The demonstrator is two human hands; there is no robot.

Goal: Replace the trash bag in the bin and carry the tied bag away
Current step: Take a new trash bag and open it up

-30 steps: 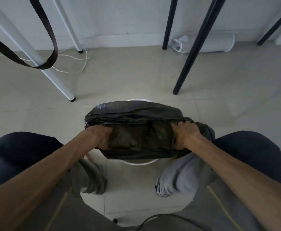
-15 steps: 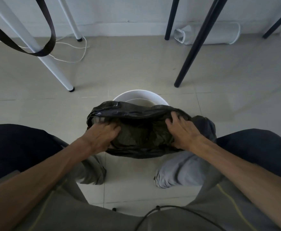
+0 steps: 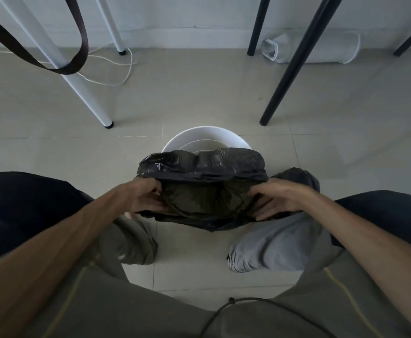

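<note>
Both arms reach fwd & down. My left hand (image 3: 143,196) & right hand (image 3: 276,198) pinch the black trash bag (image 3: 204,181) by its sides, fingers curled, over the white bin's (image 3: 206,135) near rim.

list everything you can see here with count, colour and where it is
bag: 1, black, held open over the near side of the bin
bin: 1, white, on the floor at centre, far rim showing
white legs: 2, white, upper left
black legs: 3, black, upper right
strap: 1, dark brown, hanging loop at upper left
cable: 1, white, on the floor by the white legs
roll: 1, white, lying by the wall at upper right
cord: 1, dark, bottom centre
left hand: 1, gripping the bag's left edge
right hand: 1, gripping the bag's right edge
knees: 2, grey trousers, either side of the bin
</note>
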